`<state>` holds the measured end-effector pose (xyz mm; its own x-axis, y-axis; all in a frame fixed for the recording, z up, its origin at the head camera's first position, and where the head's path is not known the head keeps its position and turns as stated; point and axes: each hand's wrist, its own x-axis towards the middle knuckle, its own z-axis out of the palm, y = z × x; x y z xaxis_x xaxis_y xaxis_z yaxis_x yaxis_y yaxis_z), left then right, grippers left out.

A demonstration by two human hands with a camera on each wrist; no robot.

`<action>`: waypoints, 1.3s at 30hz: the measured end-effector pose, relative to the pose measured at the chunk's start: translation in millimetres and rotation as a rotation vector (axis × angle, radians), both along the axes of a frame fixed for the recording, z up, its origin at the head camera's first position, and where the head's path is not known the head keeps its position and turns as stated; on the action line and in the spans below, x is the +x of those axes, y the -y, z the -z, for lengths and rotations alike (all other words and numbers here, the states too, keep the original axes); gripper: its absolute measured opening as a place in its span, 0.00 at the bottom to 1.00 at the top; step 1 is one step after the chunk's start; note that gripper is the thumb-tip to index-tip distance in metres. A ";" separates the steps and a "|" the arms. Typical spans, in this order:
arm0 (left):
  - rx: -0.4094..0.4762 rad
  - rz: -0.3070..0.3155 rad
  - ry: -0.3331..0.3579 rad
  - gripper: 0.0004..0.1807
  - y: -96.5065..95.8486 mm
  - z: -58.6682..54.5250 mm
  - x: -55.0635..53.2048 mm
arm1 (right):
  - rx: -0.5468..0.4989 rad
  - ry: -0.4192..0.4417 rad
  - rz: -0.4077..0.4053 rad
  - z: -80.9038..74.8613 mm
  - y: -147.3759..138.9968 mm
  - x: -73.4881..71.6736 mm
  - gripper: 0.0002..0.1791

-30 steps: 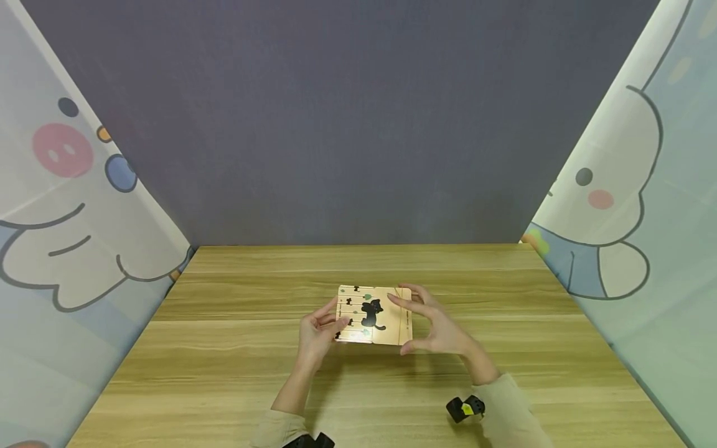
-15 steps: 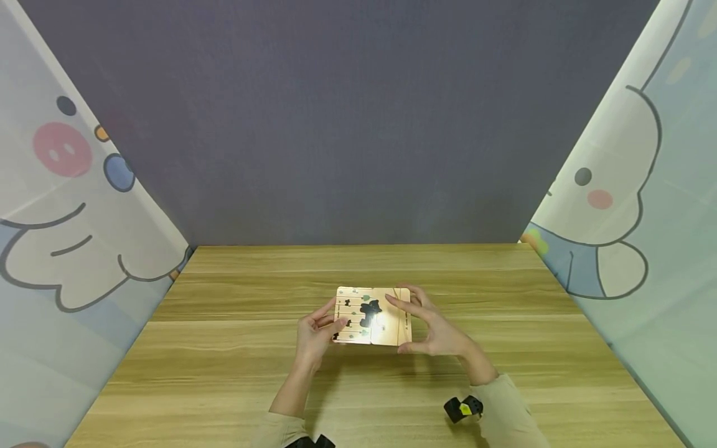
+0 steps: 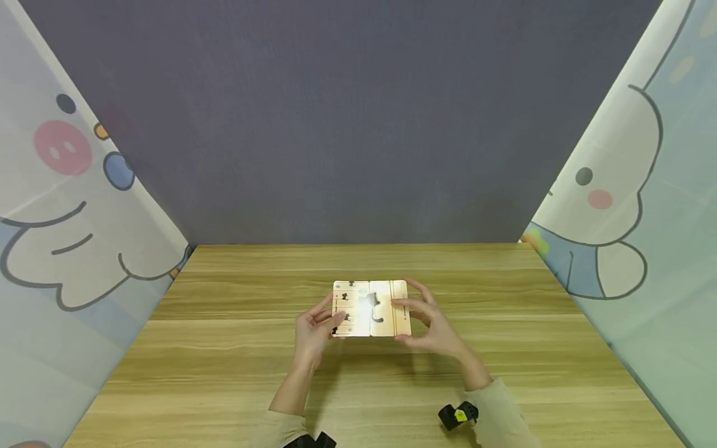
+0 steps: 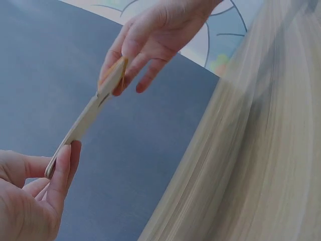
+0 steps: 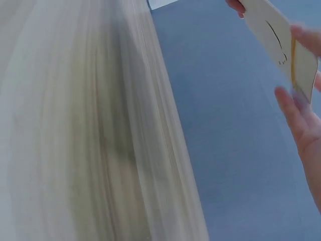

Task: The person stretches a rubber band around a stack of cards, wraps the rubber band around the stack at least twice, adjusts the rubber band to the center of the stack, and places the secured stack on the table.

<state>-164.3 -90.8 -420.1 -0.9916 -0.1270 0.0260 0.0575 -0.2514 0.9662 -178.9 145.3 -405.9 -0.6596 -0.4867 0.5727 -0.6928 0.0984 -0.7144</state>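
A thin cream booklet (image 3: 364,323) with small black cat prints is held above the table, lying crosswise between both hands. Glare washes out its middle. My left hand (image 3: 312,336) pinches its left end, thumb on the face and fingers behind. At the other end, my right hand (image 3: 439,326) grips the edges, with the index finger on the face by a yellow elastic band (image 3: 394,320). Seen edge-on in the left wrist view, the booklet (image 4: 83,118) is slim with a seam partway along. Its other side, pale with a thin dark line, shows in the right wrist view.
The wood-grain table (image 3: 224,361) spreads beneath both hands. A dark grey panel (image 3: 358,124) stands behind it. Cartoon-printed sheets flank it at left (image 3: 73,249) and right (image 3: 616,249). Small black devices (image 3: 458,415) sit at the sleeves.
The booklet has shifted slightly left and up, tilting so glare now covers its middle. My right hand's fingers have moved at the band, which now looks like two lines.
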 end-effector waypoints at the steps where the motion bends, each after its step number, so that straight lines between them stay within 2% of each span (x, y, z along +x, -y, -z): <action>1: -0.003 -0.013 -0.008 0.28 -0.7 1.0 -1.1 | -0.027 0.001 0.010 3.9 -1.1 -1.6 0.35; 3: 0.006 -0.025 -0.050 0.28 0.1 14.8 -8.0 | -0.071 0.000 0.036 11.4 -3.0 -4.3 0.36; 5: 0.026 -0.028 -0.114 0.29 2.9 43.0 -22.5 | -0.105 0.007 0.059 17.9 -4.4 -6.9 0.38; 8: 0.052 -0.045 -0.146 0.31 5.9 86.1 -45.2 | -0.151 0.061 0.120 19.9 -1.8 -5.8 0.37; 10: 0.057 -0.070 -0.132 0.32 5.6 103.7 -56.1 | -0.191 0.140 0.177 20.7 1.1 -4.0 0.35; 11: 0.047 -0.089 -0.109 0.32 4.3 105.5 -58.1 | -0.216 0.184 0.211 20.4 2.9 -2.8 0.34; 12: 0.041 -0.097 -0.096 0.32 2.8 104.5 -58.3 | -0.244 0.225 0.245 20.0 4.6 -1.7 0.32; 15: 0.015 -0.090 -0.143 0.32 -0.5 97.6 -56.7 | -0.298 0.354 0.328 20.9 7.8 0.5 0.28; 16: 0.028 -0.078 -0.171 0.31 -1.5 82.9 -49.4 | -0.311 0.392 0.349 19.8 9.1 1.6 0.26; 18: 0.046 -0.063 -0.215 0.29 -4.6 61.8 -38.4 | -0.331 0.483 0.382 18.0 11.2 4.1 0.25; 19: 0.045 -0.059 -0.231 0.29 -5.7 59.2 -37.6 | -0.339 0.531 0.393 17.7 12.1 5.0 0.24; 22: 0.039 -0.061 -0.223 0.29 -8.9 58.5 -38.8 | -0.373 0.681 0.406 18.1 14.5 7.6 0.23; 23: 0.017 -0.070 -0.211 0.30 -9.8 70.1 -45.5 | -0.387 0.728 0.407 18.3 15.3 8.3 0.23; 24: 0.017 -0.072 -0.209 0.29 -10.3 71.5 -47.4 | -0.402 0.770 0.403 18.8 16.0 8.9 0.22; 25: 0.001 -0.080 -0.201 0.30 -10.9 79.7 -52.9 | -0.415 0.808 0.398 19.4 16.8 9.3 0.21; 27: -0.009 -0.084 -0.187 0.30 -12.1 74.2 -50.6 | -0.441 0.867 0.391 20.4 18.4 9.8 0.20; 30: 0.006 -0.094 -0.183 0.29 -15.6 49.0 -38.2 | -0.459 0.913 0.392 21.7 20.5 10.1 0.18; 34: 0.008 -0.116 -0.157 0.27 -20.5 17.6 -22.6 | -0.479 0.943 0.438 22.1 23.6 10.3 0.18; 36: 0.012 -0.118 -0.144 0.27 -22.2 8.6 -18.6 | -0.487 0.956 0.465 21.8 25.0 10.6 0.17; 39: 0.009 -0.121 -0.126 0.26 -23.4 4.8 -18.2 | -0.504 0.970 0.498 21.1 26.8 10.8 0.15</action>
